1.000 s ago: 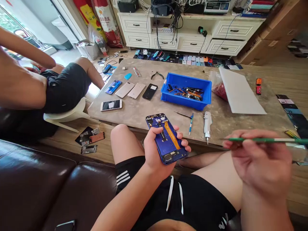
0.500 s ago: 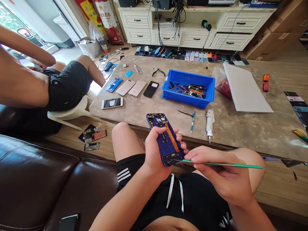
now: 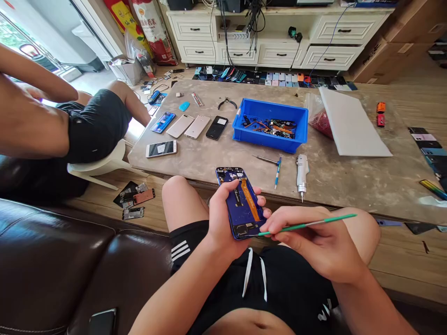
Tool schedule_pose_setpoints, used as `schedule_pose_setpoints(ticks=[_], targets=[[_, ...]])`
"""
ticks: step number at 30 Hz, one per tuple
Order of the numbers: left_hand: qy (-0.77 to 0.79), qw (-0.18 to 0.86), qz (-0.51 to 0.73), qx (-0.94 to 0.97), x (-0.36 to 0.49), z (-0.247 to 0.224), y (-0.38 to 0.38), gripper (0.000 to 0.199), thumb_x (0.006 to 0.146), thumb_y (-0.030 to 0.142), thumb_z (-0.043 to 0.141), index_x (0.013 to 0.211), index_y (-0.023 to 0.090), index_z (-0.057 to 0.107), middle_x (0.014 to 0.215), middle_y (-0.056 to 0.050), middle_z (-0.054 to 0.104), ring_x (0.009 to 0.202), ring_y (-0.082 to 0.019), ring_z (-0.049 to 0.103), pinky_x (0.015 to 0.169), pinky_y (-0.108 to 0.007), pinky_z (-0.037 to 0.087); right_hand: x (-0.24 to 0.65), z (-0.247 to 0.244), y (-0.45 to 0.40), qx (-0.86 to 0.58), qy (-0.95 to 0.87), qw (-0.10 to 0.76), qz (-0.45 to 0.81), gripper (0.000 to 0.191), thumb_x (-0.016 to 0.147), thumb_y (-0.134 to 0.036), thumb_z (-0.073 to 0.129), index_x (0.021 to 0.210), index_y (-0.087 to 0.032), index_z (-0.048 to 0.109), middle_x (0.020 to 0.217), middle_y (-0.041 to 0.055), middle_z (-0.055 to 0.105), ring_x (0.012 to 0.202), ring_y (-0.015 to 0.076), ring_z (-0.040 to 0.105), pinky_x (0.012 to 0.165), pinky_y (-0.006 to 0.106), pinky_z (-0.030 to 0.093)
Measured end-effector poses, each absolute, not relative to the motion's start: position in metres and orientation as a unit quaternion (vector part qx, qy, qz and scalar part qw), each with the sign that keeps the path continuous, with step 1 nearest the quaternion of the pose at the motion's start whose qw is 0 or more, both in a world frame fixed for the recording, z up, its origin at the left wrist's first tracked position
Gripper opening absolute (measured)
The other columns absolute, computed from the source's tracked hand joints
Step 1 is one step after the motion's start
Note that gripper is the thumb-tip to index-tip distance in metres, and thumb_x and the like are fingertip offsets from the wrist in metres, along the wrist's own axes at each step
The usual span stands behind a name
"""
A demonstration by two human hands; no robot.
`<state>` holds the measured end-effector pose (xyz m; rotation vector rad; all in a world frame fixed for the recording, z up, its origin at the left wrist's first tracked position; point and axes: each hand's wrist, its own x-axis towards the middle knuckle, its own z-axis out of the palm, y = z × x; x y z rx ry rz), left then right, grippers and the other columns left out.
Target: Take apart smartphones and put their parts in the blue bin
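Above my lap, my left hand (image 3: pixel 223 218) is wrapped round an opened blue phone (image 3: pixel 239 211), whose inner parts and an orange flex cable (image 3: pixel 249 200) face up. My right hand (image 3: pixel 314 237) pinches a thin green tool (image 3: pixel 328 220). Its tip meets the phone's lower right end, near a black part; the exact contact point is too small to tell. The tool's back end points up to the right.
On the table (image 3: pixel 195 163) are a blue bin (image 3: pixel 268 144) of small parts, several phones, pliers (image 3: pixel 227 102), a blue pen (image 3: pixel 278 173), an electric screwdriver (image 3: pixel 302 174) and a white foam sheet (image 3: pixel 354 123). Another person (image 3: pixel 31 111) sits at the left.
The green tool has tilted, its back end now higher and further left. My right hand has shifted slightly left and up. The view has moved a little.
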<state>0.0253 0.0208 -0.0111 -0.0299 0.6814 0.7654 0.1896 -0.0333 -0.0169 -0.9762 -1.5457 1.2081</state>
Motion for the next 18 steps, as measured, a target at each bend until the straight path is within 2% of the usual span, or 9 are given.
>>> schedule_pose_setpoints(ticks=[4, 7, 10, 14, 18], targets=[[0.335, 0.865, 0.372, 0.037, 0.025, -0.007, 0.018, 0.039, 0.090, 0.038, 0.045, 0.078, 0.008, 0.066, 0.068, -0.007, 0.058, 0.052, -0.016, 0.059, 0.050, -0.025, 0.046, 0.192, -0.011, -0.032, -0.392, -0.608, 0.428, 0.543, 0.016, 0.089, -0.012, 0.069, 0.097, -0.024, 0.074, 0.088, -0.0022, 0.075, 0.075, 0.0103, 0.071, 0.068, 0.016, 0.059], [0.330, 0.867, 0.370, 0.048, 0.025, -0.003, 0.017, 0.036, 0.090, 0.038, 0.047, 0.080, 0.009, 0.065, 0.068, -0.006, 0.056, 0.053, -0.016, 0.058, 0.053, -0.025, 0.046, 0.193, -0.007, -0.035, -0.377, -0.665, 0.422, 0.488, 0.021, 0.088, -0.007, 0.069, 0.100, -0.023, 0.074, 0.090, -0.0008, 0.077, 0.081, 0.0127, 0.072, 0.076, 0.020, 0.059], [0.331, 0.864, 0.376, 0.039, 0.024, 0.001, 0.017, 0.035, 0.090, 0.039, 0.044, 0.083, 0.010, 0.063, 0.071, -0.005, 0.055, 0.054, -0.016, 0.057, 0.055, -0.027, 0.048, 0.192, -0.007, -0.040, -0.341, -0.728, 0.436, 0.404, 0.031, 0.086, -0.001, 0.066, 0.110, -0.021, 0.072, 0.101, 0.0029, 0.078, 0.094, 0.0163, 0.073, 0.087, 0.027, 0.059], [0.352, 0.846, 0.399, 0.035, 0.022, 0.003, 0.018, 0.031, 0.088, 0.040, 0.044, 0.087, 0.013, 0.060, 0.075, -0.004, 0.053, 0.059, -0.016, 0.055, 0.059, -0.030, 0.048, 0.189, -0.017, -0.050, -0.303, -0.785, 0.449, 0.300, 0.049, 0.087, 0.004, 0.060, 0.131, -0.018, 0.063, 0.116, 0.0101, 0.075, 0.106, 0.0195, 0.071, 0.090, 0.031, 0.060], [0.361, 0.832, 0.419, 0.037, 0.022, 0.003, 0.018, 0.029, 0.087, 0.040, 0.045, 0.086, 0.014, 0.059, 0.075, -0.004, 0.051, 0.061, -0.017, 0.053, 0.060, -0.031, 0.047, 0.188, -0.023, -0.060, -0.289, -0.836, 0.410, 0.223, 0.050, 0.096, -0.010, 0.053, 0.146, -0.015, 0.050, 0.124, 0.0143, 0.072, 0.114, 0.0247, 0.068, 0.090, 0.037, 0.062]])
